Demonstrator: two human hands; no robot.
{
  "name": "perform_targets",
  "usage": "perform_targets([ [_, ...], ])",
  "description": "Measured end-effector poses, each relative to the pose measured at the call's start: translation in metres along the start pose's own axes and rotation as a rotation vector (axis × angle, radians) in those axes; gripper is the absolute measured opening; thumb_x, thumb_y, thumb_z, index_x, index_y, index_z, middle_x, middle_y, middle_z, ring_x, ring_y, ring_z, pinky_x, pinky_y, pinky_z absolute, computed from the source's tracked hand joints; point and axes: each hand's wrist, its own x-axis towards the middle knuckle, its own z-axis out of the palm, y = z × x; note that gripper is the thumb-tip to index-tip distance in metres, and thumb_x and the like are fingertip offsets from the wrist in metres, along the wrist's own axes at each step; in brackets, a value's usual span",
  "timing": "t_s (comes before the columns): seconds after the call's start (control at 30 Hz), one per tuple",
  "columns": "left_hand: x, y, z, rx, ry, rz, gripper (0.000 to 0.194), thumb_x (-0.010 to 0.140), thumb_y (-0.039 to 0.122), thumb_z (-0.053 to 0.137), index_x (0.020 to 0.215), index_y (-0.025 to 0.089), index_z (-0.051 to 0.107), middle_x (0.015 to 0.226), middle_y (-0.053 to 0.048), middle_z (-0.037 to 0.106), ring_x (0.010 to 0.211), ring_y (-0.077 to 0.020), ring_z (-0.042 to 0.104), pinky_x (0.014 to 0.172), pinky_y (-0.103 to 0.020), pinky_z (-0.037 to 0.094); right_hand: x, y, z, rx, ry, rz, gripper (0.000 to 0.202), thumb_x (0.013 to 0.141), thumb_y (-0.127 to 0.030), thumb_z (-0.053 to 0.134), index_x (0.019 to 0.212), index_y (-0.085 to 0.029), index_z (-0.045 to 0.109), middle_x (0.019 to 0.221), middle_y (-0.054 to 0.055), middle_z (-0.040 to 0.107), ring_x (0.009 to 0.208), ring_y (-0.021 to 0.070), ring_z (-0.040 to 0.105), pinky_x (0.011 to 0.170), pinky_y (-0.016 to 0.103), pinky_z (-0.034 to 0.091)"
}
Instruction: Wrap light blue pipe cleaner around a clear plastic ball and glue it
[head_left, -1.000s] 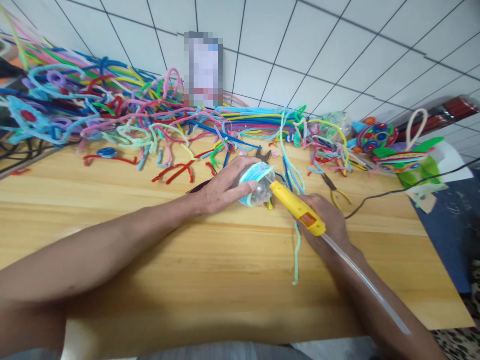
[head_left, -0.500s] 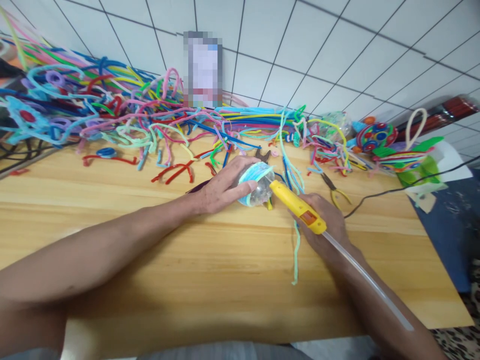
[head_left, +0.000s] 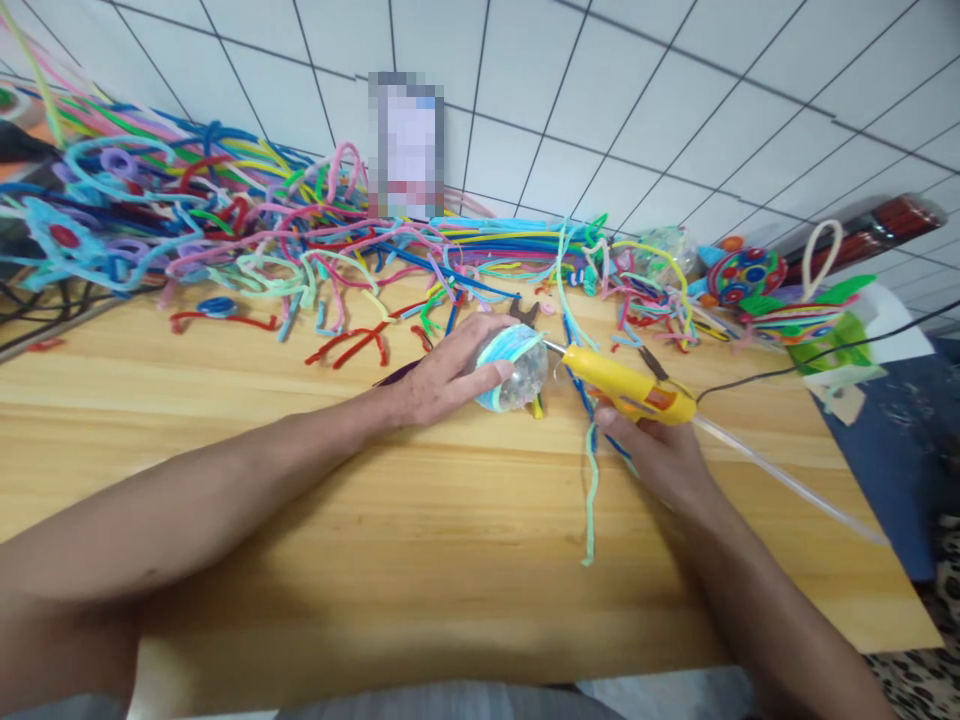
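Observation:
My left hand [head_left: 457, 375] is closed around a clear round ball [head_left: 527, 378], its thumb pressed on the near side. Blue and pale green pipe cleaners [head_left: 501, 350] wrap part of the ball. In my right hand [head_left: 652, 445] is a yellow hot glue gun [head_left: 626, 385], its metal nozzle close to the ball's upper right edge. A clear glue stick [head_left: 787, 485] sticks out of the gun's back. Pale green and blue pipe cleaners [head_left: 591, 500] lie beside and under my right hand. Behind the ball, dark plier jaws [head_left: 525, 312] show; the rest is mostly hidden.
A tangled heap of coloured pipe cleaners [head_left: 247, 215] runs along the tiled wall. A blurred-out upright panel [head_left: 409, 145] leans there. Another pair of pliers [head_left: 652, 363] is partly behind the glue gun. A black cable [head_left: 757, 378] crosses the right side, near decorated round crafts [head_left: 746, 275].
The glue gun has swung round in my right hand, its back end moving right and up, and its nozzle now shows apart from the ball's middle. My left hand and the ball stay put.

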Motion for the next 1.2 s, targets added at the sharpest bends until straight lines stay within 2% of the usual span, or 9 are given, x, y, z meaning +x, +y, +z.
perform_targets([
  [0.1,-0.001,-0.002,0.001,0.004,0.008,-0.006,0.056,0.113,0.059,0.05,0.155,0.022,0.052,0.154,-0.014,0.062,0.146,-0.0315,0.057,0.132,-0.05,0.041,0.006,-0.002,-0.002,0.135,0.037,0.099,0.044,0.083,-0.061,0.089,0.108,-0.026,0.079,0.096,0.002,0.079,0.078,0.0191,0.068,0.071,0.034,0.058],
  [0.3,-0.004,-0.002,0.001,0.012,0.009,-0.028,0.054,0.113,0.054,0.053,0.158,0.025,0.05,0.159,-0.013,0.059,0.153,-0.0326,0.053,0.134,-0.05,0.04,0.019,-0.006,-0.022,0.241,0.027,0.122,0.059,0.078,-0.074,0.088,0.105,-0.023,0.076,0.066,-0.005,0.058,0.062,0.0154,0.053,0.066,0.033,0.049],
  [0.37,-0.004,-0.003,0.001,0.02,0.006,-0.039,0.055,0.112,0.053,0.053,0.159,0.025,0.05,0.16,-0.013,0.059,0.152,-0.0337,0.054,0.133,-0.052,0.043,0.023,0.001,-0.04,0.202,0.075,0.13,0.06,0.077,-0.075,0.087,0.104,-0.023,0.075,0.066,-0.004,0.059,0.063,0.0166,0.054,0.066,0.034,0.049],
  [0.5,-0.003,-0.003,0.002,0.016,0.027,-0.046,0.055,0.111,0.057,0.054,0.157,0.026,0.052,0.158,-0.012,0.061,0.152,-0.0351,0.054,0.134,-0.055,0.041,0.025,0.03,-0.091,0.033,0.334,0.17,0.057,0.069,-0.075,0.09,0.087,-0.024,0.072,0.075,0.0,0.065,0.072,0.0175,0.058,0.067,0.033,0.05],
  [0.6,-0.004,-0.003,0.002,0.013,0.036,-0.052,0.056,0.111,0.059,0.053,0.155,0.025,0.054,0.155,-0.013,0.062,0.147,-0.0345,0.058,0.131,-0.055,0.045,0.022,0.055,-0.125,-0.01,0.444,0.213,0.06,0.064,-0.075,0.091,0.087,-0.023,0.072,0.073,0.0,0.065,0.067,0.0156,0.056,0.06,0.03,0.046],
  [0.73,-0.004,-0.002,0.003,0.0,0.035,-0.066,0.057,0.111,0.06,0.054,0.155,0.025,0.054,0.155,-0.013,0.062,0.148,-0.0345,0.057,0.131,-0.054,0.045,0.014,0.085,-0.152,-0.051,0.547,0.28,0.064,0.054,-0.073,0.095,0.084,-0.022,0.073,0.071,0.0,0.066,0.063,0.014,0.054,0.054,0.028,0.043],
  [0.87,-0.005,-0.002,0.002,-0.003,0.027,-0.09,0.06,0.11,0.063,0.054,0.157,0.026,0.054,0.159,-0.012,0.061,0.152,-0.0355,0.054,0.133,-0.055,0.043,0.008,0.108,-0.159,-0.07,0.585,0.316,0.061,0.055,-0.07,0.094,0.085,-0.022,0.074,0.071,0.0,0.066,0.063,0.0142,0.055,0.053,0.027,0.041],
  [1.03,-0.005,0.001,0.0,-0.004,0.012,-0.113,0.063,0.11,0.066,0.053,0.158,0.026,0.053,0.16,-0.012,0.061,0.155,-0.0364,0.051,0.136,-0.056,0.039,0.006,0.123,-0.157,-0.069,0.595,0.311,0.055,0.06,-0.062,0.089,0.094,-0.022,0.075,0.092,0.003,0.076,0.072,0.0146,0.061,0.058,0.026,0.044],
  [1.2,-0.005,0.0,0.0,-0.005,0.015,-0.093,0.062,0.109,0.065,0.054,0.158,0.026,0.054,0.16,-0.012,0.061,0.155,-0.0378,0.051,0.136,-0.057,0.039,0.008,0.126,-0.156,-0.112,0.597,0.319,0.05,0.062,-0.057,0.085,0.094,-0.02,0.076,0.084,0.003,0.073,0.072,0.0159,0.057,0.059,0.027,0.04],
])
